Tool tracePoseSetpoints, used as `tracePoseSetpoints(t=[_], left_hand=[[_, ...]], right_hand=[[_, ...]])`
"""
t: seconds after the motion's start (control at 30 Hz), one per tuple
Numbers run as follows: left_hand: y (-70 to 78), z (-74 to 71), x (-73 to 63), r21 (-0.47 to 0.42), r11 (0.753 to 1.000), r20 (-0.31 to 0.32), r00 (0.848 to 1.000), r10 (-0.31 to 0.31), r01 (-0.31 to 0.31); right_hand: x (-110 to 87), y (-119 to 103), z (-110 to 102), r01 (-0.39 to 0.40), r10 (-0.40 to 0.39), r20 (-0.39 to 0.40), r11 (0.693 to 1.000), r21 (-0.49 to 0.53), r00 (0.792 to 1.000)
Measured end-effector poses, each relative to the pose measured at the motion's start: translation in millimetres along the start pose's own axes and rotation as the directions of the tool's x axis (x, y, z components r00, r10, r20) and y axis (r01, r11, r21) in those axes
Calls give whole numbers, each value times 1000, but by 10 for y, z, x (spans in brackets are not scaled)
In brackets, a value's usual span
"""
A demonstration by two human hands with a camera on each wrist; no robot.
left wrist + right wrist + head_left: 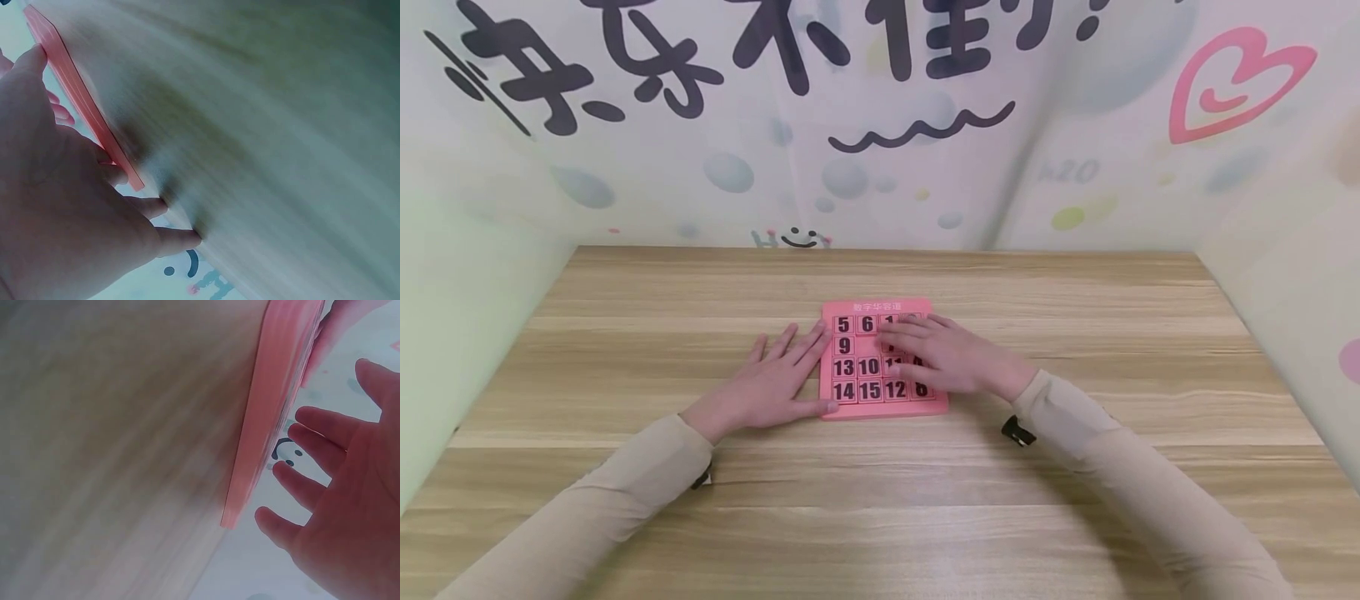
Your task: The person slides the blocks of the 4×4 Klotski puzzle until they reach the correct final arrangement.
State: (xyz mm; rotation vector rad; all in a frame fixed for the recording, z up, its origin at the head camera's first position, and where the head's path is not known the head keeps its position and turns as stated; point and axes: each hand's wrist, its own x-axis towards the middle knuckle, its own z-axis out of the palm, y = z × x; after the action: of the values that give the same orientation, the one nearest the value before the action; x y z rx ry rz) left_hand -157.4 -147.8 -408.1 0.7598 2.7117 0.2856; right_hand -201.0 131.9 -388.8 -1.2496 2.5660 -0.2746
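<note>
A pink sliding number puzzle (883,409) lies flat on the wood-grain table (880,508), pale lettering along its far border, its square number tiles (868,367) printed in black; the far row begins 5, 6, the next has 9 and then a bare cell (867,347), followed by 13, 10 and, nearest, 14, 15, 12; the left hand (760,390) rests against its left edge, while the right hand (951,357), fingers spread, partly covers the right-hand tiles
</note>
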Motion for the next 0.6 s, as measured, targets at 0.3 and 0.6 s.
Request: tracePoseSetpoints(t=[0.3, 0.6], left_hand=[[4, -3, 4, 1, 1000, -2, 1000, 0, 0], [-1, 1, 5, 8, 1000, 1, 1000, -1, 1]], right_hand=[[71, 30, -26, -10, 11, -21, 1000, 6, 1000], [145, 42, -32, -22, 22, -18, 1000, 6, 1000]])
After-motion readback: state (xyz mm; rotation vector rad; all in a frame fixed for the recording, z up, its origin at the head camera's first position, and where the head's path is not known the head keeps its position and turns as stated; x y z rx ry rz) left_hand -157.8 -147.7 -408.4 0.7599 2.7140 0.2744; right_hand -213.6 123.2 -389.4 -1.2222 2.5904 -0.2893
